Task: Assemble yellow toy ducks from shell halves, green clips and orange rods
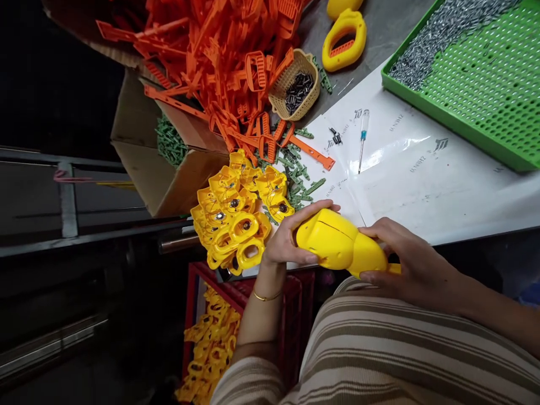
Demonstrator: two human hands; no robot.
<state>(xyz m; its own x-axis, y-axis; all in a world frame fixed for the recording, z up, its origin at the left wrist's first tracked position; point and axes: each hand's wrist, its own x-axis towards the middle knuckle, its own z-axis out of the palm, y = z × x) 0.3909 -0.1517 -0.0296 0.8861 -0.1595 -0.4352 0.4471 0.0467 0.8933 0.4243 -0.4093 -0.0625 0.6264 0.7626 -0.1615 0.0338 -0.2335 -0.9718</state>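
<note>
Both hands grip one yellow plastic housing (337, 242) just above the worktop (422, 185) edge. The left hand (287, 239) curls around its rounded end, thumb beneath. The right hand (411, 261) clasps the narrower end, fingers apparently wrapped underneath. A heap of yellow housings (236, 216) lies just beside the left hand.

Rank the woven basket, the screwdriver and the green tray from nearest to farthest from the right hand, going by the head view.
From the right hand:
1. Screwdriver, on the white sheet above the hand.
2. Woven basket, farther up, beside the orange parts.
3. Green tray, at the top right corner.
Basket and tray are nearly too close to call.
</note>
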